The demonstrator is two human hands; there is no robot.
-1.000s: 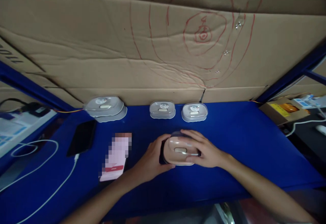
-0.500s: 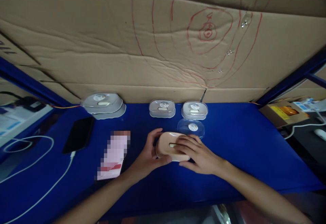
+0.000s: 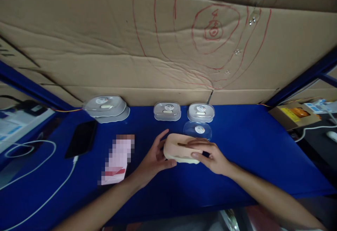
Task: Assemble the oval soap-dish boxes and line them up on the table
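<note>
A pink oval soap dish (image 3: 179, 147) with a dark slot in its top and a paler lower edge is held over the blue table, its right end tilted. My right hand (image 3: 213, 157) pinches that right end, thumb on the front and fingers over the top. Around the left end curves my left hand (image 3: 155, 155), thumb at the lower front edge; part of its fingers is hidden behind the dish. Just behind lies a clear lid (image 3: 193, 129) with a round white sticker.
Along the cardboard wall stand grey lidded soap dishes, one in the middle (image 3: 167, 111), one further right (image 3: 201, 113), and a stack (image 3: 105, 108) at left. A black phone (image 3: 81, 138) on a white cable and a pixelated pink item (image 3: 118, 161) lie left. An open carton (image 3: 295, 115) sits right.
My right hand has shifted from lying over the top to gripping the right end. The pink dish has tilted and moved slightly right. My left hand stays at the left end.
</note>
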